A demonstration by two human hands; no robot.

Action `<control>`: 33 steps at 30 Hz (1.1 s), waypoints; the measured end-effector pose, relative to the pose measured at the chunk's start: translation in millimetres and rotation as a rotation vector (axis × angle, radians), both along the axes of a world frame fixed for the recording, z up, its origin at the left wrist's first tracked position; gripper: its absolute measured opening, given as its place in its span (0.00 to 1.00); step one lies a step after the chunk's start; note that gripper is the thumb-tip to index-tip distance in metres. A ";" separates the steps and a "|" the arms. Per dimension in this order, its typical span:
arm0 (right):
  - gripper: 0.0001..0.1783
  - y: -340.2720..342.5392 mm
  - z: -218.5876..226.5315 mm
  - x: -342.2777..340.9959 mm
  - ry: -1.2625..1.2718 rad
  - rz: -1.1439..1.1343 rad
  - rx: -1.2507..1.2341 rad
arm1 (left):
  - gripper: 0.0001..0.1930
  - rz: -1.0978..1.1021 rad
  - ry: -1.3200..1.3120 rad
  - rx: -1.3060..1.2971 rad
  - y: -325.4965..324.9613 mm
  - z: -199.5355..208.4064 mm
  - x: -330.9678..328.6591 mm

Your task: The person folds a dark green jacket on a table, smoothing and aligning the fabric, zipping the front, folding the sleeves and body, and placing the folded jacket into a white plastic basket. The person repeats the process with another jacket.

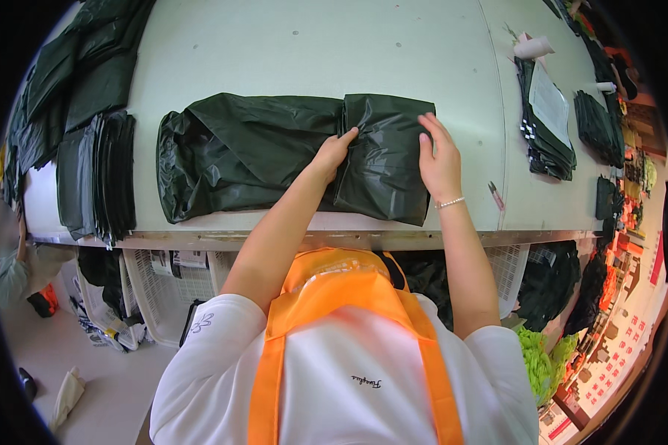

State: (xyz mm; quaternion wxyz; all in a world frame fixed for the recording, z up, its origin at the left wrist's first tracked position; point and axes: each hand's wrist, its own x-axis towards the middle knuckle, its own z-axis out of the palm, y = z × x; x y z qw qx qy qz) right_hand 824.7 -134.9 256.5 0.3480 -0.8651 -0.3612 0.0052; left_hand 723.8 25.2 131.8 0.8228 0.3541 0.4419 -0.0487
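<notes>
Bare surface (312, 52) is lying open beyond the fingers (430, 126); folded dark stacks (96, 174) are blocking leftward, another pile (549, 141) rightward.

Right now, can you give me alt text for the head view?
Both hands fold a dark green plastic garment on a pale table: left hand pinches the fold, right hand presses flat on it. A stack of folded dark pieces lies left.

Left hand (334, 153) fingers curled in a pinching grip, right hand (438, 159) flat, palm down, forearms extended forward
</notes>
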 end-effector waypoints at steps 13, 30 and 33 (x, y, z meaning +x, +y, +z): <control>0.29 -12.0 -87.7 43.6 -0.268 0.014 -0.381 | 0.17 -0.132 -0.102 0.200 -7.7 12.4 -2.7; 0.43 -39.5 -87.8 -8.2 -0.141 0.404 -0.423 | 0.30 -0.332 0.195 1.413 -18.1 78.2 -3.4; 0.44 -40.8 -96.1 -11.0 -0.171 0.417 -0.373 | 0.47 -0.701 -0.209 1.901 -11.1 110.7 -3.1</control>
